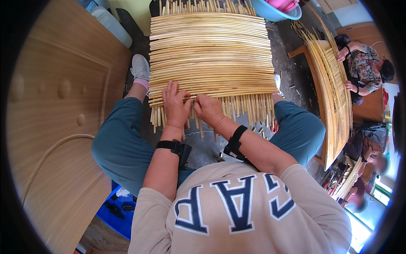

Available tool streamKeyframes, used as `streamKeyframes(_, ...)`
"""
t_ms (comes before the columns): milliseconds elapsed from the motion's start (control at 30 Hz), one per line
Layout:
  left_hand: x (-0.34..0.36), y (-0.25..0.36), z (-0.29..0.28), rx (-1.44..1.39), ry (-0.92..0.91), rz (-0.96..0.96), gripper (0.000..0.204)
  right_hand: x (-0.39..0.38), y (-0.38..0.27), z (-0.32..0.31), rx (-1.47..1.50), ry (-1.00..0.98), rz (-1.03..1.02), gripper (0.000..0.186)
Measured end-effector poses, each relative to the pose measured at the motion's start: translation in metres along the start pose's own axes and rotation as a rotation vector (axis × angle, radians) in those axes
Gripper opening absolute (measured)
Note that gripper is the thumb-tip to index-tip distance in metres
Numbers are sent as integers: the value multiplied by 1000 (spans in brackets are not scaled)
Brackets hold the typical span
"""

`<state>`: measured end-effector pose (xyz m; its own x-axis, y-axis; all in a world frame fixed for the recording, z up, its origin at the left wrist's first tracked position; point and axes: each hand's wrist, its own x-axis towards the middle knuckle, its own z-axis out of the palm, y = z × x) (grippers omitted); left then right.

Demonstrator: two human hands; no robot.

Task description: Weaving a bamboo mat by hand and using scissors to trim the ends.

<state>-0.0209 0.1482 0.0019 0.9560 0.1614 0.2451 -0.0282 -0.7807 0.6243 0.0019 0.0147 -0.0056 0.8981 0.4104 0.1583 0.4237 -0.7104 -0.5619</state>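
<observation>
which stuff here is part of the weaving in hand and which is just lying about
In hand:
- woven cane panel, across the knees
- loose upright cane ends at its near edge
- left hand and right hand, both on that edge

Lying about:
- blue basin
- wooden door panel
- blue tray
- co-worker's own panel

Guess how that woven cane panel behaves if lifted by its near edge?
The woven cane panel probably flexes rather than flops: its long strips already bow. Likely light, being thin cane. Loose stake ends may snag; both hands press there.
</observation>
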Motion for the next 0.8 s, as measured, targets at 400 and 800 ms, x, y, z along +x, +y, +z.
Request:
streamKeyframes(400,8,4,2,198,-17,99,12,-2,-3,-3,82,5,62,11)
streamKeyframes(800,13,5,-4,210,5,208,9,-5,-2,-1,105,26,80,8)
